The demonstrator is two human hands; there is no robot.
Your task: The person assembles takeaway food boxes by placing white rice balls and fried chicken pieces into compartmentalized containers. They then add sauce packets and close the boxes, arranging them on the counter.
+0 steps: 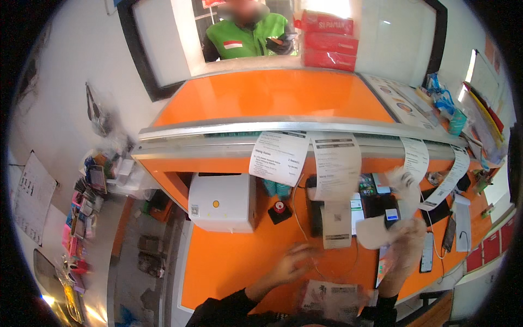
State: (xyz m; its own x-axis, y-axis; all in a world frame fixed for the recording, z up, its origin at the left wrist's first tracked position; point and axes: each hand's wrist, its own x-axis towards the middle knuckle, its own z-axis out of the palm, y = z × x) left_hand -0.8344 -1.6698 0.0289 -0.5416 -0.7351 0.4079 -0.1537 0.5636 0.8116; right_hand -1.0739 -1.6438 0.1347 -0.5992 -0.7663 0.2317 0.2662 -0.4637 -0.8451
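Note:
My right hand (408, 235), blurred by motion, holds a white paper slip (372, 233) above the right part of the orange desk (233, 265). Just above that hand is another pale, blurred strip (408, 188); I cannot tell whether it joins the slip. My left hand (292, 263) hovers over the middle of the desk, fingers apart and slightly blurred, with nothing visible in it. Below it, by my body, lies a printed plastic packet (331, 296). Long printed receipts (280, 159) hang from the shelf edge; one receipt (337, 171) reaches low between my hands.
A white printer-like box (222, 204) stands on the desk's left. Several phones (426, 252) and cables lie to the right. Above is an orange counter top (273, 96) with a metal edge. Red boxes (330, 41) are stacked at the window, where a person in a green vest (249, 36) stands.

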